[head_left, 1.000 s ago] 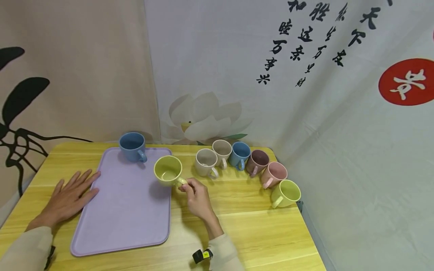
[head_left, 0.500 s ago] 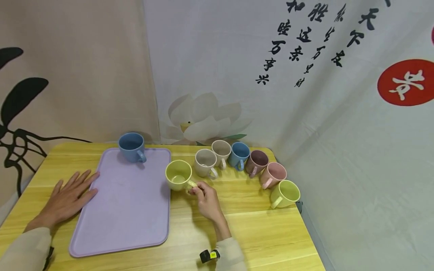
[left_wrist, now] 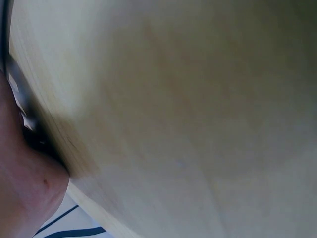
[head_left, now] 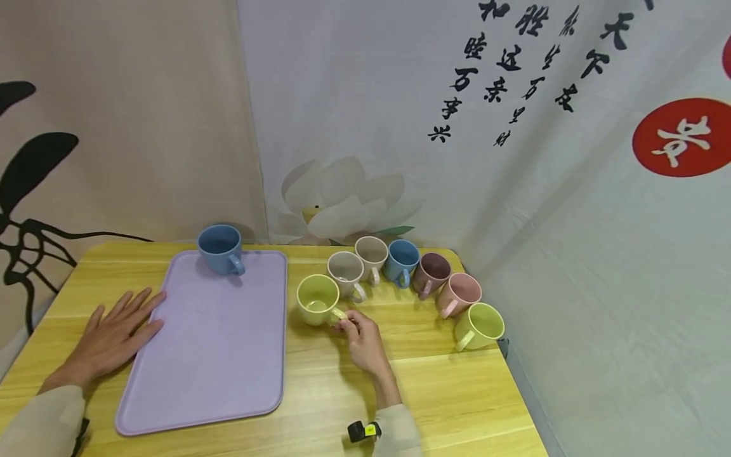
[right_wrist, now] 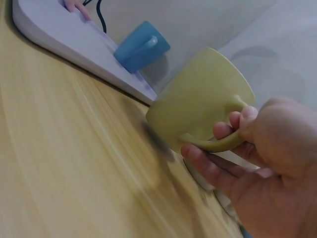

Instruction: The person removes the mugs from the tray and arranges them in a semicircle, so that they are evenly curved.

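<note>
My right hand [head_left: 365, 343] grips the handle of a yellow-green mug [head_left: 318, 304], fingers curled through and around it. In the right wrist view the mug [right_wrist: 198, 99] is upright relative to the table, its shadow falling on the wood beneath; the base looks slightly raised. It hangs just right of a lilac tray [head_left: 211, 355], close to a light grey mug [head_left: 345, 274]. My left hand [head_left: 111, 339] lies flat, fingers spread, its fingertips on the tray's left rim. A blue mug [head_left: 219, 251] stands at the tray's far left corner. The left wrist view shows mostly blurred tabletop.
A curved row runs along the far right: a beige mug [head_left: 371, 252], another blue mug [head_left: 401, 261], a dark mauve mug [head_left: 431, 273], a pink mug [head_left: 459, 295] and a second yellow-green mug [head_left: 480, 327]. Fabric [head_left: 342, 95] hangs behind the wooden table [head_left: 445, 393].
My right hand has carried the yellow-green mug rightward and slightly nearer, from above the tray's right edge to beside the light grey mug. The left hand stays at the tray.
</note>
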Available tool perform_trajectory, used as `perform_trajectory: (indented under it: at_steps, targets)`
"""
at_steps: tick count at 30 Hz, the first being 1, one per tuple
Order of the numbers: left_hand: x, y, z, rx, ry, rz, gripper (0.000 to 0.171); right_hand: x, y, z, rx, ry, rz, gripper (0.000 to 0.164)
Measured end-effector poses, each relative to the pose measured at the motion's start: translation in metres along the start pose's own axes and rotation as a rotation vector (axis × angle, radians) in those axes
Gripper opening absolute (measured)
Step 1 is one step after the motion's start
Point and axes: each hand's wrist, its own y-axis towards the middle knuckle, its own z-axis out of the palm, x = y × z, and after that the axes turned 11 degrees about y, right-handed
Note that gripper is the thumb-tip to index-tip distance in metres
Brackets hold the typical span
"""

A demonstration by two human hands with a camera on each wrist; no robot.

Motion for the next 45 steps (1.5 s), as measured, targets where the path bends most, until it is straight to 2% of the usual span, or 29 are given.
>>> perform_trajectory:
  at_steps: [5,14,25,29,35,45]
  targets:
    - [0.0,0.001,-0.002,0.013,0.009,-0.011,0.074,-0.001,-0.003,-0.008,0.009,-0.001,0.024,0.025]
    - [0.0,0.001,-0.001,0.018,0.002,-0.011,0.075,-0.005,-0.007,-0.018,0.04,0.005,0.006,0.023]
    - [0.001,0.001,-0.003,0.035,0.0,-0.006,0.075,-0.004,-0.004,-0.024,0.071,0.11,0.045,0.025]
    - [0.0,0.001,-0.003,0.038,0.0,-0.009,0.075,-0.006,-0.003,-0.027,0.066,0.093,0.054,0.028]
    - [0.001,-0.001,0.0,-0.002,-0.002,0.007,0.073,-0.006,-0.001,-0.029,0.016,0.009,0.062,0.029]
    - [0.006,0.0,0.006,-0.019,-0.018,0.02,0.075,-0.006,0.001,-0.029,-0.049,-0.054,0.034,0.032]
